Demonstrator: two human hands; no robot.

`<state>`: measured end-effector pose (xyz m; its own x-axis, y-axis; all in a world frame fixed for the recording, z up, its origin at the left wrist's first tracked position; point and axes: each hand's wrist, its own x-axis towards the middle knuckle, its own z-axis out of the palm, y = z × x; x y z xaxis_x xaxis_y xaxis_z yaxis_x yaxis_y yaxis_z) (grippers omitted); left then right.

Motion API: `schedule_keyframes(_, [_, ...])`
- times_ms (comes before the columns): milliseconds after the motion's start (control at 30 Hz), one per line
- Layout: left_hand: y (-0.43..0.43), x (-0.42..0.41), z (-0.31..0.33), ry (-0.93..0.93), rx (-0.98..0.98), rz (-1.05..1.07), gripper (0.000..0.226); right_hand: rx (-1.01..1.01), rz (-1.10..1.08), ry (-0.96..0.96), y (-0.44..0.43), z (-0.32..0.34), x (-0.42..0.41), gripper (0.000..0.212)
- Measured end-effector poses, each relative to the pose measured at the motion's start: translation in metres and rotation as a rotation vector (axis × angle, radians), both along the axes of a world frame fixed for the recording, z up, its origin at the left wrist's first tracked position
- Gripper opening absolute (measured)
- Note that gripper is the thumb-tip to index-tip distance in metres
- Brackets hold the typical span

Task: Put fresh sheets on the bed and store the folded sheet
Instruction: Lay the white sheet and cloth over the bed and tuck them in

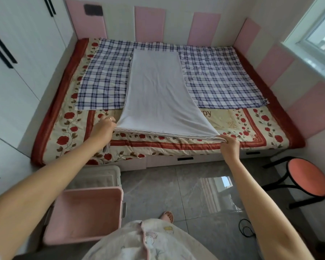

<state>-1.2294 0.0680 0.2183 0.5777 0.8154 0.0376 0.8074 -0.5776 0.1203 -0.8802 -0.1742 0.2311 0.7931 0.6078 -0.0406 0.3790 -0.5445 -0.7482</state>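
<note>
A long white sheet, folded into a narrow strip, lies down the middle of the bed. Under it a blue-and-white checked sheet covers the far part of a rose-patterned mattress cover. My left hand grips the near left corner of the white sheet. At the near right corner my right hand pinches its layered edge. The near edge is stretched between both hands, a little above the mattress.
An open storage box with a pink lid stands on the floor at lower left. A round orange stool is at right. White wardrobe doors line the left wall. A black cable lies on the tiles.
</note>
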Motion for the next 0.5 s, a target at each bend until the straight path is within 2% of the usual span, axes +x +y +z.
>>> schedule_keyframes(67, [-0.001,-0.004,-0.001,-0.017,0.010,-0.003,0.019,0.005,-0.014,0.000,0.000,0.003,-0.004,0.049])
schedule_keyframes(167, [-0.002,-0.012,-0.004,-0.131,-0.021,-0.031,0.026,-0.044,-0.022,0.025,-0.005,0.002,-0.009,0.045])
schedule_keyframes(300, [-0.009,-0.013,-0.010,-0.175,-0.270,-0.038,0.025,-0.152,0.122,0.010,-0.012,-0.010,-0.017,0.030])
schedule_keyframes(400, [-0.023,-0.012,-0.013,-0.167,-0.343,0.002,0.020,-0.258,0.266,0.014,-0.016,-0.021,-0.028,0.038])
schedule_keyframes(500, [-0.033,-0.021,-0.026,-0.031,-0.455,-0.028,0.019,-0.334,0.329,0.045,-0.027,-0.031,-0.044,0.045])
